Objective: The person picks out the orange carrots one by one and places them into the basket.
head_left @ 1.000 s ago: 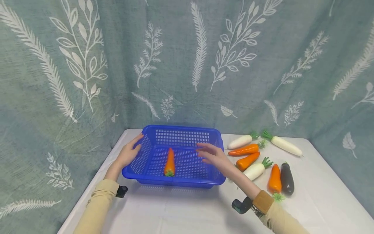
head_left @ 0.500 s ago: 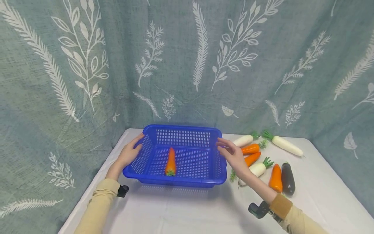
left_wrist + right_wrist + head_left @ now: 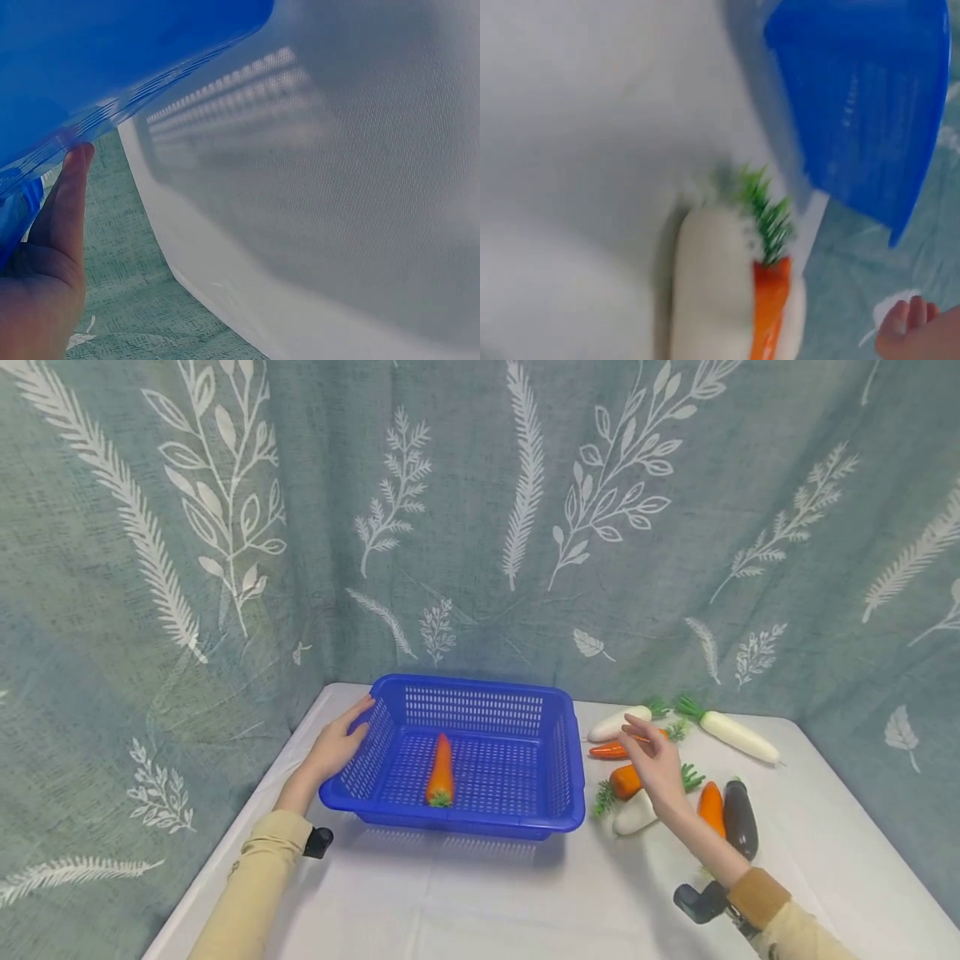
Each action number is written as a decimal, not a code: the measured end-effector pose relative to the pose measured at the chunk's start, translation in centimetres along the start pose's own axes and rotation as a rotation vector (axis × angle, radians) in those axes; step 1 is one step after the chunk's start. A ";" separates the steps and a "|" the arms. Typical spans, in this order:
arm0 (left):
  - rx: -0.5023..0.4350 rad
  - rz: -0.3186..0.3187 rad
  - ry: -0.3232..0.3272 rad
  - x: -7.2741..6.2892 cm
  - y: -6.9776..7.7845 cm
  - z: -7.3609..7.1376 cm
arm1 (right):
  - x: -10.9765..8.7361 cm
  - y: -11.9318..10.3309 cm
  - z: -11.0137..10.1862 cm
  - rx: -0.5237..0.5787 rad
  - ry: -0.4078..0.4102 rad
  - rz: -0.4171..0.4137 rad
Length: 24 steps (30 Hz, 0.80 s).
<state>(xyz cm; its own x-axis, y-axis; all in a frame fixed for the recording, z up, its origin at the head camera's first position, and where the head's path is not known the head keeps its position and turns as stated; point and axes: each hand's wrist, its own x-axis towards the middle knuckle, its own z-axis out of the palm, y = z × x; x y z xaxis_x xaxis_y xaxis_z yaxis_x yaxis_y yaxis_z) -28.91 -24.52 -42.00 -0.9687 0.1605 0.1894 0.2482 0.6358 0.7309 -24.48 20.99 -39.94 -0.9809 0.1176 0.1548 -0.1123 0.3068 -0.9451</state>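
Observation:
My left hand (image 3: 339,749) rests at the left rim of a blue plastic basket (image 3: 487,828), fingers straight and thumb spread. In the left wrist view, the thumb (image 3: 67,206) meets the basket's edge. One carrot (image 3: 441,772) lies inside, its green end toward me. Right of the basket, my right hand (image 3: 660,772) hovers over the vegetables with loosely bent, empty fingers. Under and around it are a carrot (image 3: 624,782), a white radish (image 3: 634,814), another carrot (image 3: 607,750) and a radish (image 3: 617,724) behind. The hand partly hides them.
Farther right on the white table (image 3: 480,902) lie a long white radish (image 3: 738,735), an orange carrot (image 3: 710,807) and a dark eggplant (image 3: 741,822). A green leaf-patterned curtain (image 3: 465,527) encloses the back and sides.
My right hand has moved right, from over the basket's right part, past its rim, to above the vegetables. The left hand stays at the left rim, and the carrot in the basket lies unchanged.

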 end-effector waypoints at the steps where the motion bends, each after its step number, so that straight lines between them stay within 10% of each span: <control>1: 0.000 -0.002 -0.002 0.0 0.0 0.0 | 0.0 0.2 -0.5 -0.007 -0.004 0.026; 24: -0.002 0.000 -0.006 0.1 0.0 0.3 | 0.1 4.3 -8.1 -0.425 0.084 0.415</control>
<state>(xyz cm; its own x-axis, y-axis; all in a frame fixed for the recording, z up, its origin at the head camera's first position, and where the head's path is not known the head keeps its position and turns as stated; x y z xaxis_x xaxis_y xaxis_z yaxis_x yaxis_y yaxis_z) -29.01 -24.26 -42.18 -0.9687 0.1646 0.1856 0.2480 0.6344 0.7321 -23.80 29.97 -41.62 -0.9116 0.3769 -0.1639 0.3673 0.5681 -0.7365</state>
